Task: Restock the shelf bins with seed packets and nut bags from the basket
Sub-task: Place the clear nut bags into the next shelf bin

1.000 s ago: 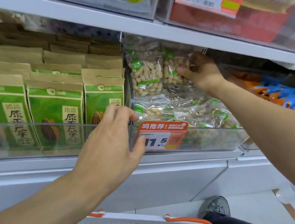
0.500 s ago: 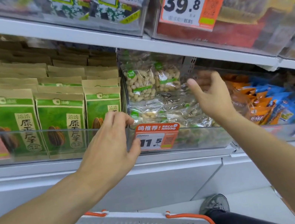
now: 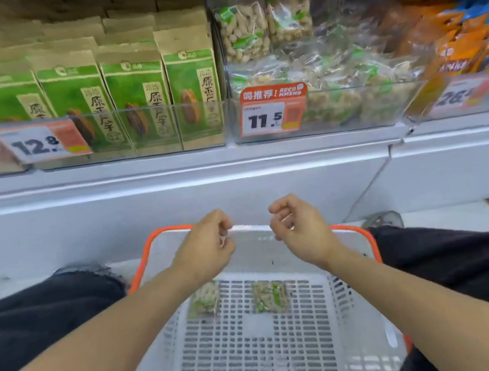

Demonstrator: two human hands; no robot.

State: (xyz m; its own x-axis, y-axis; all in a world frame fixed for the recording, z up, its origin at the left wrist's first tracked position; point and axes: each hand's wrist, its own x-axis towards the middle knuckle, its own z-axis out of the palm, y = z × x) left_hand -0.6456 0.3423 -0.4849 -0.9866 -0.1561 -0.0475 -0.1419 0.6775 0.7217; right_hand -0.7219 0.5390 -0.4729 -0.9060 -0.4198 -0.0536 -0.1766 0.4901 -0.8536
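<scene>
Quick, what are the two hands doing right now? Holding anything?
Left hand: loosely curled, holding nothing, above the basket.
Right hand: loosely curled, holding nothing, above the basket too.

White slotted plastic basket (image 3: 263, 344) with orange rim, at 6 o'clock, on floor below shelf. Two small clear nut bags with green labels lie flat on basket floor toward far wall: left nut bag (image 3: 204, 299), right nut bag (image 3: 270, 296), slightly apart. At 12 o'clock, clear shelf bin (image 3: 323, 120) heaped with nut bags, two upright at back (image 3: 261, 25). At 11 o'clock, neighbouring bin (image 3: 102, 154) holds upright rows of green-and-kraft seed packets (image 3: 137, 96), faces forward.
</scene>
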